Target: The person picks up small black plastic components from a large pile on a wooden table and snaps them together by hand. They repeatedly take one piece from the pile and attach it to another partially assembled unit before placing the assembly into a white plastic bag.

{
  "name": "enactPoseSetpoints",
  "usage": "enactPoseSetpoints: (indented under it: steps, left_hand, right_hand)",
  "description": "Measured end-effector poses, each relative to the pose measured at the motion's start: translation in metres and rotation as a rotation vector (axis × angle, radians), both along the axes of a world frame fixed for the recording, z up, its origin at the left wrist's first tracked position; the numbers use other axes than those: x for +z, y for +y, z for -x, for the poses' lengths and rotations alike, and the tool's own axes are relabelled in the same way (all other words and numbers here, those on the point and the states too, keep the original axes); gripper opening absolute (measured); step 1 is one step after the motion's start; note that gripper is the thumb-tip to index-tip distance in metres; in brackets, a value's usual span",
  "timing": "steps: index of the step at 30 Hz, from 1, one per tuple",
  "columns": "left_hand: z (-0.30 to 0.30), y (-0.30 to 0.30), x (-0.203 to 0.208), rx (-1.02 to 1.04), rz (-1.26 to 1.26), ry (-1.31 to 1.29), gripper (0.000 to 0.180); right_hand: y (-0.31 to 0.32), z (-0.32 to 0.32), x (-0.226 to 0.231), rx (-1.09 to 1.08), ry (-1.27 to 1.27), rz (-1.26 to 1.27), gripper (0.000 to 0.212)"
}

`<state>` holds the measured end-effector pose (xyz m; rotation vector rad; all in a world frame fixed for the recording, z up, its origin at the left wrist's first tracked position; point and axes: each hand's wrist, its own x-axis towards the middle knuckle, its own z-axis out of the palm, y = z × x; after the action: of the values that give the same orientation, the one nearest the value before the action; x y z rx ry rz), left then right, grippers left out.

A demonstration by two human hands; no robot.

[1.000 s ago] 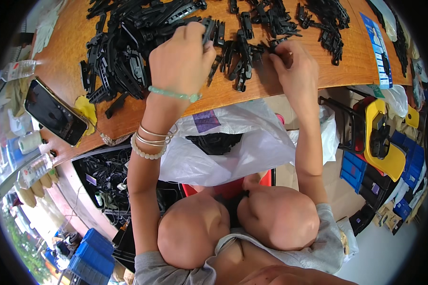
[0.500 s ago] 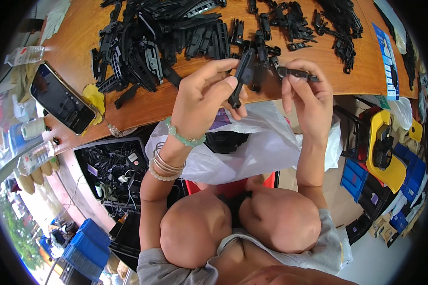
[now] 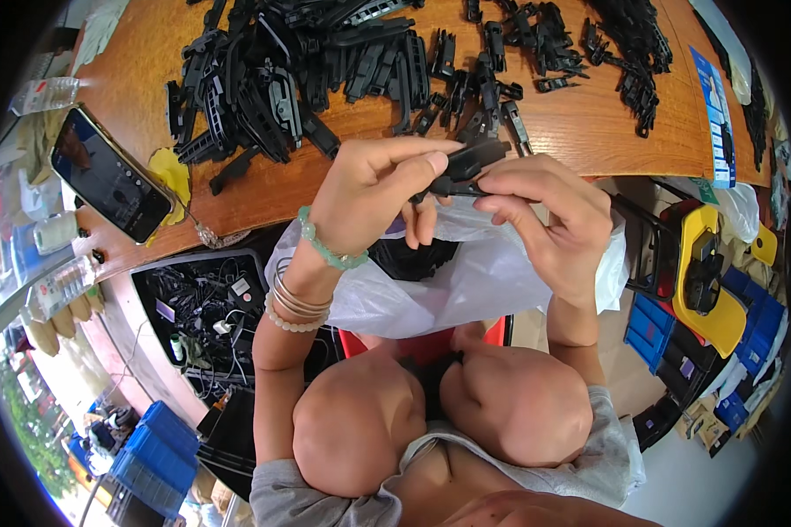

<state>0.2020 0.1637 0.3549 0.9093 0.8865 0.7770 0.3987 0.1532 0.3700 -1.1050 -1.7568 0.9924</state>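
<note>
Between thumb and fingers, my left hand (image 3: 387,184) grips a black plastic part (image 3: 476,158), held over the table's near edge. My right hand (image 3: 549,215) pinches a smaller black plastic piece (image 3: 455,186) against the underside of that part. Exactly how the two fit together is hidden by my fingers. Just beyond my hands lie several small black pieces (image 3: 516,127) on the wooden table. A large heap of long black plastic parts (image 3: 281,97) covers the table at the far left of my hands.
A phone (image 3: 110,176) leans at the table's left by a yellow cloth (image 3: 171,180). Below my hands, a white plastic bag (image 3: 501,272) holds black parts. A bin of cables (image 3: 202,316) stands lower left. A yellow chair (image 3: 712,290) is at the right, near a blue leaflet (image 3: 714,114).
My right hand has moved left, bringing its small piece against the part in my left hand. The left hand's part has tipped from steep to nearly level.
</note>
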Motion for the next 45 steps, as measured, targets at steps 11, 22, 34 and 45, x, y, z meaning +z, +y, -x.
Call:
enactPoseSetpoints:
  steps: [11, 22, 34, 45]
  left_hand:
    - [-0.011, -0.018, -0.003, 0.053, -0.681, 0.474, 0.029]
    - [-0.011, -0.015, 0.003, 0.022, -0.856, 0.575, 0.030]
    - [0.005, 0.029, -0.002, 0.056, -0.834, 0.599, 0.017]
    - [-0.014, 0.079, -0.014, 0.251, -0.978, 1.222, 0.013]
  right_hand:
    - [-0.004, -0.001, -0.014, -0.076, 0.048, -0.169, 0.026]
    - [-0.003, -0.005, -0.015, -0.043, -0.104, -0.229, 0.033]
    - [-0.013, -0.010, -0.014, 0.303, 0.040, 0.228, 0.024]
    - [0.016, -0.017, -0.029, -0.357, -0.386, -0.057, 0.013]
